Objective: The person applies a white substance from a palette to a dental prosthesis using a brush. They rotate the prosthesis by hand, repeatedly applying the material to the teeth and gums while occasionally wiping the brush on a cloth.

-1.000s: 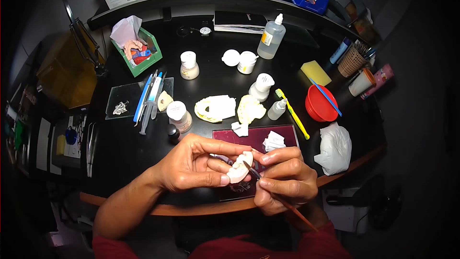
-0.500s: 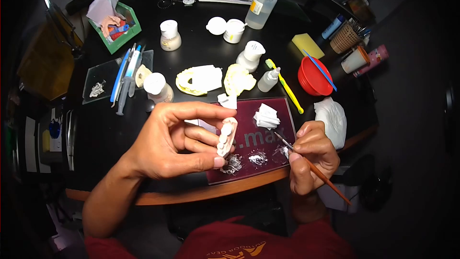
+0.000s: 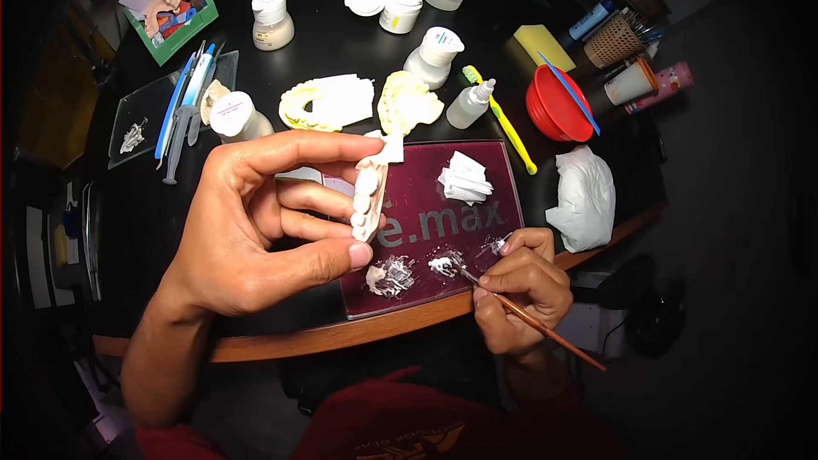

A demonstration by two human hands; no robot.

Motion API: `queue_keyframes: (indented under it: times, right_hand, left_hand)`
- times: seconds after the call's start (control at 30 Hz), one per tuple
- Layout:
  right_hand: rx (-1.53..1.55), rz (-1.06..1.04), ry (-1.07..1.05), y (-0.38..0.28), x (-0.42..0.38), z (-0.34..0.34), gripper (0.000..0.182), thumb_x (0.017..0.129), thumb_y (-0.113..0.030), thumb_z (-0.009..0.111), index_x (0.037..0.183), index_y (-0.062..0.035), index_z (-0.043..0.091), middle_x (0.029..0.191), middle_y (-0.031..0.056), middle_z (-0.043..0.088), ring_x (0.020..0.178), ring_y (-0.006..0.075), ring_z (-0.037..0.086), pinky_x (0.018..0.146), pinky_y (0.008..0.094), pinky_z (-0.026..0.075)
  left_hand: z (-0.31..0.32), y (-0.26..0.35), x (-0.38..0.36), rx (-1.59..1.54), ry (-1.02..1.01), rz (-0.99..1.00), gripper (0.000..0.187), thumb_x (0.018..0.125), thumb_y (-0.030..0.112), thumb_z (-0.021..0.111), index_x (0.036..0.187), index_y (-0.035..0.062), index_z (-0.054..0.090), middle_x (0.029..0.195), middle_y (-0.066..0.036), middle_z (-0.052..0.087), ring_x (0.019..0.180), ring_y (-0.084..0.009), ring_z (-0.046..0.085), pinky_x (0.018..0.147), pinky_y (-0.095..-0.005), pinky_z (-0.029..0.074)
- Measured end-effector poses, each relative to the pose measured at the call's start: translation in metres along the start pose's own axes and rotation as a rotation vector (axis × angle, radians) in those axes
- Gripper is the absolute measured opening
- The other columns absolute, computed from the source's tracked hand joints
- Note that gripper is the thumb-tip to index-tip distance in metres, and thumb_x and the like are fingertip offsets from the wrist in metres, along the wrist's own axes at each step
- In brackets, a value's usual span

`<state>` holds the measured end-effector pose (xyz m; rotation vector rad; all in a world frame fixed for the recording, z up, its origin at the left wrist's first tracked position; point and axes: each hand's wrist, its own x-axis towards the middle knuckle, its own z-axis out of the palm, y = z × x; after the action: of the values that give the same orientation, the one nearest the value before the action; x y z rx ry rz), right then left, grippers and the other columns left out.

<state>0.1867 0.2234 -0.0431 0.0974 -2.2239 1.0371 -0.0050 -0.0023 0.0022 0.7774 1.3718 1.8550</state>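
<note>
Above the desk's near edge, the left hand [image 3: 256, 226] pinched a dental model [image 3: 368, 196] between thumb and forefinger. Just right, the right hand [image 3: 520, 290] gripped a thin brush [image 3: 528, 322], tip touching white paste on the maroon mixing slab [image 3: 460, 221]. Jars and bottles crowded the black desk [image 3: 332, 60].

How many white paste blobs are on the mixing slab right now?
3. On the dark red slab near edge: left blob, middle blob at the brush tip, right smear, partly hidden by right hand.
</note>
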Motion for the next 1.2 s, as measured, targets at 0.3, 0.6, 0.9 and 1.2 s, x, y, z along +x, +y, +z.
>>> queue_keyframes:
  times: [0.3,0.6,0.9,1.2]
  right_hand:
    - [0.019,0.006,0.000,0.0002,-0.0025,-0.0042,0.014,0.062,0.000,0.071,0.075,-0.0069,0.067,0.065,0.0023,0.063,0.076,0.0209,0.051,0.077,0.0352,0.044]
    - [0.001,0.001,0.001,0.0003,-0.0010,0.0010,0.015,0.061,0.001,0.070,0.073,-0.0070,0.066,0.065,0.0025,0.064,0.076,0.0208,0.051,0.076,0.0349,0.044]
    - [-0.024,-0.013,0.004,-0.0016,0.0003,0.0020,0.016,0.061,0.001,0.070,0.075,-0.0078,0.067,0.066,0.0015,0.064,0.077,0.0206,0.051,0.076,0.0344,0.044]
    - [-0.036,-0.023,0.012,-0.0024,0.0005,0.0021,0.018,0.061,0.001,0.070,0.076,-0.0089,0.067,0.067,0.0011,0.064,0.075,0.0205,0.049,0.077,0.0348,0.043]
  left_hand:
    - [0.0018,-0.0006,-0.0001,0.002,-0.025,-0.004,0.059,0.081,-0.013,0.074,0.137,-0.0158,0.055,0.116,-0.022,0.070,0.104,-0.0238,0.074,0.089,-0.0339,0.065]
    - [0.0016,-0.0027,0.0002,0.023,-0.053,-0.012,0.066,0.078,-0.014,0.079,0.138,-0.0168,0.054,0.121,-0.021,0.067,0.105,-0.0214,0.073,0.088,-0.0301,0.065]
    - [0.0012,-0.0049,-0.0001,0.055,-0.075,0.001,0.064,0.078,-0.014,0.078,0.138,-0.0150,0.056,0.116,-0.015,0.063,0.103,-0.0202,0.072,0.087,-0.0291,0.065]
    - [0.0030,-0.0048,0.0000,0.085,-0.070,0.015,0.055,0.081,-0.009,0.076,0.133,-0.0136,0.061,0.120,-0.019,0.066,0.099,-0.0190,0.072,0.085,-0.0313,0.065]
